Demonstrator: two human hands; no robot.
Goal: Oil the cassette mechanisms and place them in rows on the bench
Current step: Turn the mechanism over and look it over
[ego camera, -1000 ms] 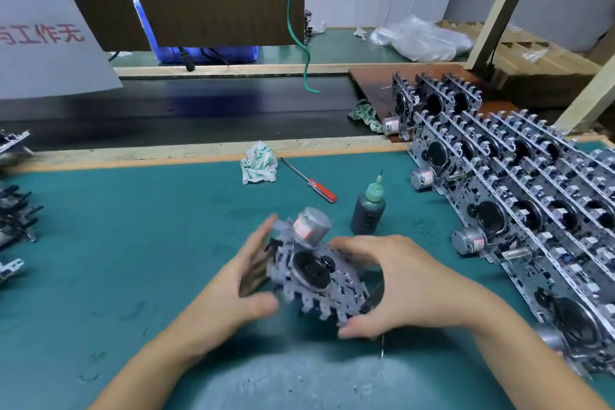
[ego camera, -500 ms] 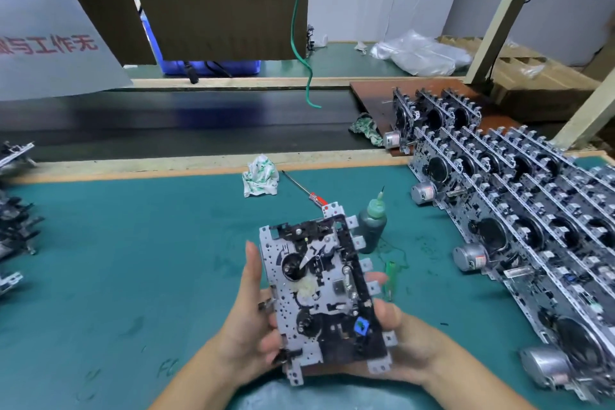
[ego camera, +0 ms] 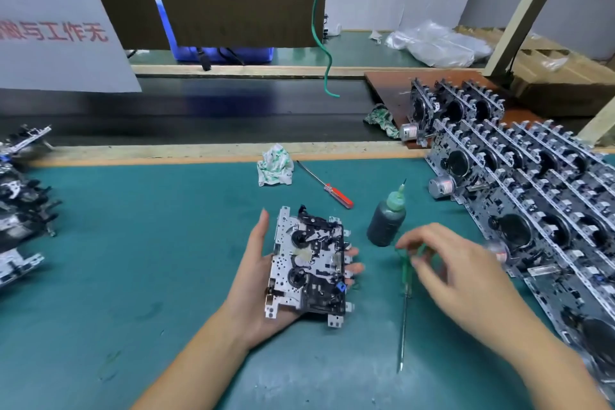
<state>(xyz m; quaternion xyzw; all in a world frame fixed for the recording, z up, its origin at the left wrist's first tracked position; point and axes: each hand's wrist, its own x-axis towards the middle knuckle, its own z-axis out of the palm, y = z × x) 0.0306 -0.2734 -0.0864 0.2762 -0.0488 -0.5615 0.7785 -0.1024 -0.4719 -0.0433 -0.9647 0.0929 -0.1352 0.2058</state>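
My left hand [ego camera: 253,280] holds one cassette mechanism [ego camera: 307,263] from beneath, face up above the green mat. My thumb lies along its left edge and my fingertips show past its right edge. My right hand [ego camera: 456,273] hovers to the right with fingers loosely curled, its fingertips at the top of a green-handled tool [ego camera: 405,296] that lies on the mat. Motion blur hides whether they pinch it. A dark oil bottle [ego camera: 386,220] with a green nozzle stands upright just behind. Rows of upright mechanisms [ego camera: 532,210] fill the right side of the bench.
A red-handled screwdriver [ego camera: 327,186] and a crumpled rag [ego camera: 274,166] lie near the mat's far edge. More mechanisms [ego camera: 20,210] are stacked at the left edge. A second rag [ego camera: 381,120] and a brown board [ego camera: 392,90] sit behind the rows, and a green cable [ego camera: 321,27] hangs overhead.
The mechanism was turned over from motor side to deck side. My right hand let go of it and moved right to the green-handled tool, so my left hand now holds it alone.
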